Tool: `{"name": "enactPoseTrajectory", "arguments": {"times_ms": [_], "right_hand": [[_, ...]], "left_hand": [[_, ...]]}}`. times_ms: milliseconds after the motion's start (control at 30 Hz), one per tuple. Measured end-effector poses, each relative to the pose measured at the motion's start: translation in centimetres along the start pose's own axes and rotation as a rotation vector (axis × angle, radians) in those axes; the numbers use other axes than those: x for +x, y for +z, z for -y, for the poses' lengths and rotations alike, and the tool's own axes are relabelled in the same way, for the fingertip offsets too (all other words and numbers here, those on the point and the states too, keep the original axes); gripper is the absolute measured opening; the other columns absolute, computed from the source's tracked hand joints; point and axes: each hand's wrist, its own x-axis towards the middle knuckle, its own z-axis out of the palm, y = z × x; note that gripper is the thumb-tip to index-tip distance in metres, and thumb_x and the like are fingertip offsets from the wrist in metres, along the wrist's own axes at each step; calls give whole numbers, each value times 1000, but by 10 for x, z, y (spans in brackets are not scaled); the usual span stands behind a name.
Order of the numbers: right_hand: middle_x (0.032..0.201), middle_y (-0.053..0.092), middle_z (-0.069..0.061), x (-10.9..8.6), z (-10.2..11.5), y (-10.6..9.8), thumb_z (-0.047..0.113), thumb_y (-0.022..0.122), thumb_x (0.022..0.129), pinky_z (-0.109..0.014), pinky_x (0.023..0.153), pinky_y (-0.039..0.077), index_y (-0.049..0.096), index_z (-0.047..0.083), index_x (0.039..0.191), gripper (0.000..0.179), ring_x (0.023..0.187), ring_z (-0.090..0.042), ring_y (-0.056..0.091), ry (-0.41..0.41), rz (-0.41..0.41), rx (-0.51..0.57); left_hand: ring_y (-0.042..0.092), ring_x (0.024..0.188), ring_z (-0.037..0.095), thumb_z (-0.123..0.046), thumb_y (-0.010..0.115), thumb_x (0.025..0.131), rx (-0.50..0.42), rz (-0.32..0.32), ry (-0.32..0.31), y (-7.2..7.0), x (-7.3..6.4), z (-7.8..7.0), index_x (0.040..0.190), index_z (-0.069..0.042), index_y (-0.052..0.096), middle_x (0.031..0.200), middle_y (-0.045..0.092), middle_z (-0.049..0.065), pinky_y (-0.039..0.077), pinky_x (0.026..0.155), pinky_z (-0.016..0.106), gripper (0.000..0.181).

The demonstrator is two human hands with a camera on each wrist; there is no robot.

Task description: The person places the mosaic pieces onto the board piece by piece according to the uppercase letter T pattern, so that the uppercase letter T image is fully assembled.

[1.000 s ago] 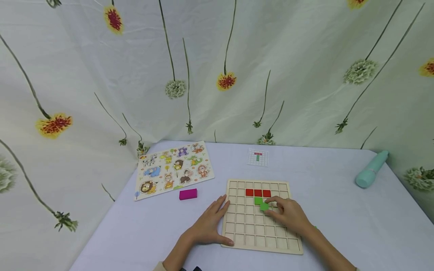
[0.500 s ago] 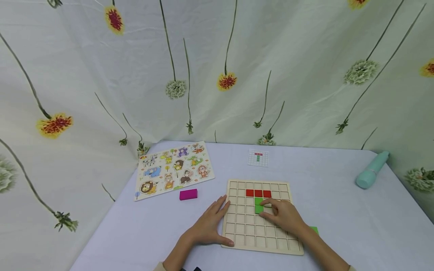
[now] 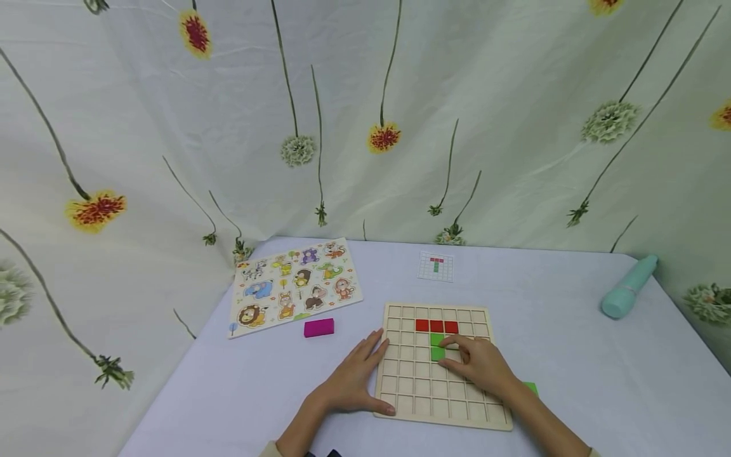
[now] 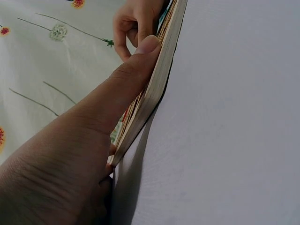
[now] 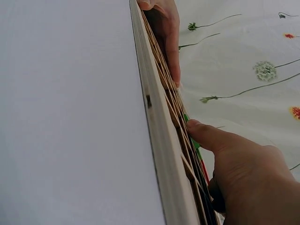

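Observation:
A wooden grid board (image 3: 405,386) lies on the table. Three red square tiles (image 3: 436,326) form a row on it, and below the middle one sits a green tile (image 3: 436,339). Directly under that, a second green square tile (image 3: 437,354) lies in its cell, pinched at its right side between thumb and index finger of my right hand (image 3: 478,364). My left hand (image 3: 352,379) rests along the board's left side with fingers extended, its thumb on the near left corner. In the left wrist view that thumb (image 4: 140,56) presses on the board's rim (image 4: 159,75).
More green (image 3: 532,388) shows beside my right forearm. Behind the board lies a small pattern card (image 3: 436,266) with a red and green T. An animal puzzle (image 3: 297,289) and a magenta block (image 3: 318,328) are at left. A teal bottle-like object (image 3: 628,289) lies far right.
My right hand has moved slightly left with the green tile, which now lies squarely in the cell below the first green one. My left hand has stayed in place.

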Motion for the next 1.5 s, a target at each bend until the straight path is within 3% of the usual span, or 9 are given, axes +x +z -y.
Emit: {"name": "enactPoseTrajectory", "arguments": {"times_ms": [167, 733, 1033, 1267, 1500], "right_hand": [[50, 26, 22, -2, 0, -1, 38, 75, 75, -18, 49, 30, 67, 23, 99, 29, 48, 4, 24, 10, 8, 21], [50, 27, 21, -7, -4, -9, 37, 74, 77, -17, 45, 29, 67, 23, 100, 28, 46, 5, 23, 20, 12, 53], [54, 22, 23, -37, -17, -35, 36, 77, 73, -19, 58, 32, 68, 26, 98, 28, 51, 5, 22, 39, -37, 21], [54, 23, 21, -70, -36, -63, 26, 79, 71, -15, 44, 28, 67, 28, 97, 29, 50, 6, 21, 95, -82, 39], [53, 24, 22, -91, -50, -80, 19, 81, 69, -14, 40, 28, 68, 25, 97, 32, 48, 7, 21, 115, -105, 32]], "left_hand": [[6, 140, 24, -76, 64, 59, -3, 12, -15, 0, 0, 0, 147, -7, 20, 154, 6, 9, 17, 111, 43, 120], [4, 140, 21, -77, 63, 59, -11, 23, -31, 2, 0, 1, 148, -9, 19, 155, 4, 7, 17, 111, 42, 120], [4, 140, 21, -77, 63, 59, -11, 24, -31, 0, -1, 1, 148, -8, 19, 154, 4, 8, 17, 111, 42, 120], [3, 140, 20, -77, 63, 59, -19, 26, -31, 1, -1, 2, 148, -8, 19, 155, 4, 7, 17, 111, 42, 120], [3, 140, 21, -77, 62, 59, -12, 20, -25, 2, 0, 3, 148, -9, 18, 155, 3, 6, 16, 111, 42, 121]]}}
